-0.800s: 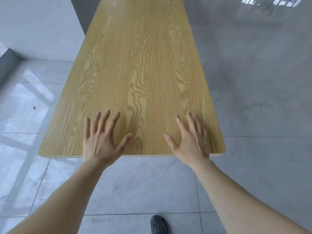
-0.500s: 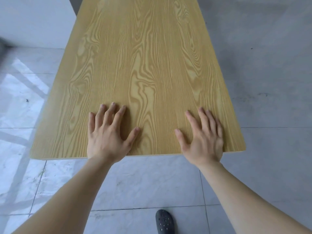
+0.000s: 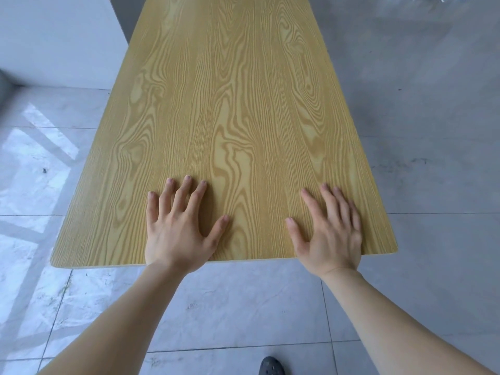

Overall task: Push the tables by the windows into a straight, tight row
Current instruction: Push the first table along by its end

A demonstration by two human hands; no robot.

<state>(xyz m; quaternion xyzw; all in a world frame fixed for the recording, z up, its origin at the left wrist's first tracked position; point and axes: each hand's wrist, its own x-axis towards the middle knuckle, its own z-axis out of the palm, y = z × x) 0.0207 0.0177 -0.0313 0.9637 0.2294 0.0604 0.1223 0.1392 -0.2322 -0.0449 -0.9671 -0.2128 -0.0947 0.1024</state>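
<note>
A long table (image 3: 230,104) with a yellow wood-grain top runs away from me up the middle of the head view. Its near short edge lies just past my wrists. My left hand (image 3: 180,226) rests flat on the top near that edge, fingers spread. My right hand (image 3: 330,230) lies flat beside it toward the near right corner, fingers apart too. Neither hand grips anything. The table's legs are hidden under the top, and its far end is cut off by the frame.
A white wall (image 3: 59,36) stands at the left, close to the table's far left side. Grey glossy floor tiles (image 3: 433,131) spread to the right and under me. A dark shoe (image 3: 272,366) shows at the bottom edge.
Both hands have come down flat onto the tabletop and sit farther onto it from the near edge. The table's near end looks closer and larger in view.
</note>
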